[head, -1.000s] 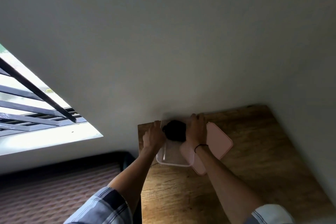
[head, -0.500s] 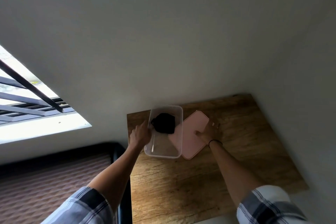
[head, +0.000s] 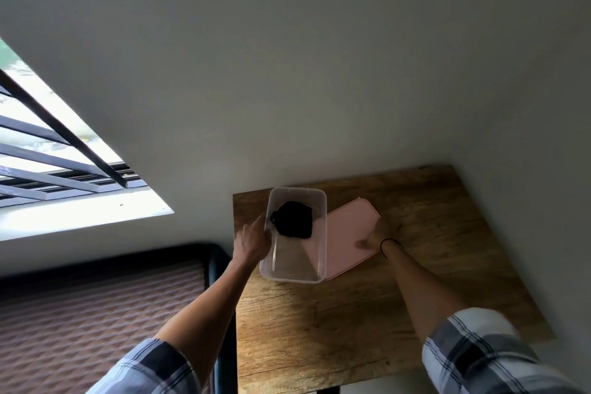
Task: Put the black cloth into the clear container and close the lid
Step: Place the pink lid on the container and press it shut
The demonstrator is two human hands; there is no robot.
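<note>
A clear rectangular container (head: 295, 275) stands near the far left corner of the wooden table (head: 367, 313). The crumpled black cloth (head: 292, 219) lies inside it, at its far end. My left hand (head: 252, 241) rests against the container's left wall. A pink lid (head: 347, 233) lies flat on the table just right of the container, its left edge tucked under or against it. My right hand (head: 374, 238), a black band on its wrist, grips the lid's right edge with the thumb on top.
The table sits in a corner, with grey walls behind it and on its right. To the left stand a dark-framed seat with woven brown fabric (head: 96, 313) and a barred window (head: 48, 169).
Both hands were on the cloth in the container a second ago. My right hand then moved right onto the pink lid, and my left hand drew back to the container's left wall.
</note>
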